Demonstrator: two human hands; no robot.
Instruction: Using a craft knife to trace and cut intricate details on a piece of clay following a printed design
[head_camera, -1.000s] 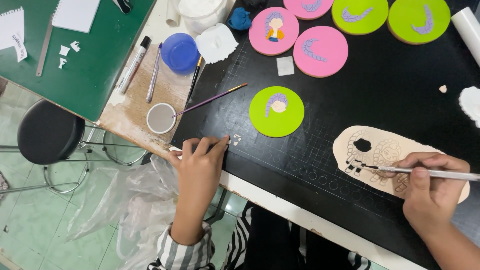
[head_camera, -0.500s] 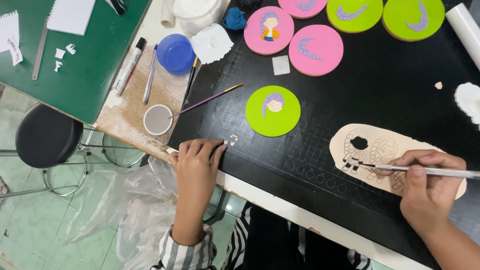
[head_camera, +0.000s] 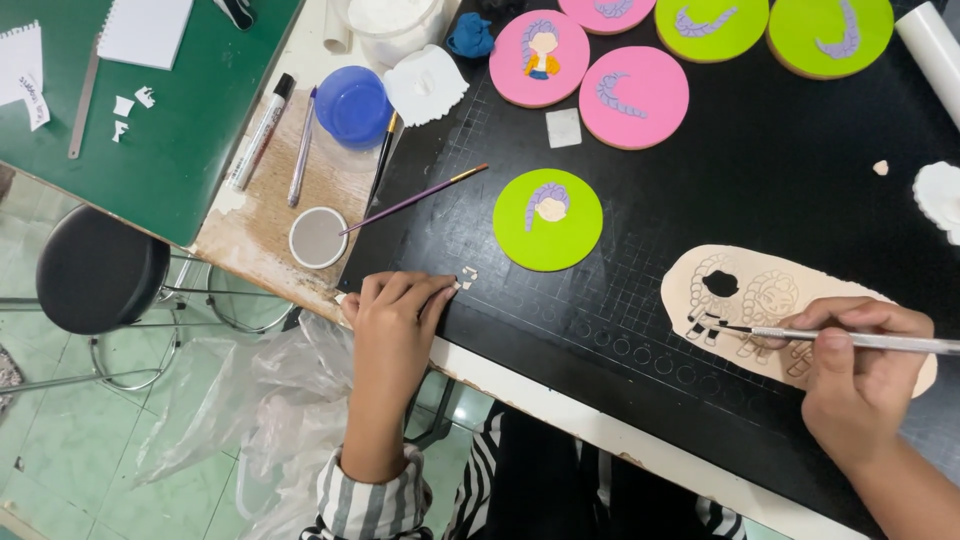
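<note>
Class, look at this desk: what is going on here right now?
A person's right hand holds a thin silver modelling tool, its dark tip on a flat beige clay sheet marked with little figures, lying on a black cutting mat. The left hand rests at the mat's edge beside small white clay scraps. A lime-green round disc lies nearby.

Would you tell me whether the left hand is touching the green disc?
Apart. The head view shows bare black mat between the left hand at the mat's edge and the green disc.

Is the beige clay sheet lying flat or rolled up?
Flat: the clay sheet lies spread on the black mat, under the right hand.
</note>
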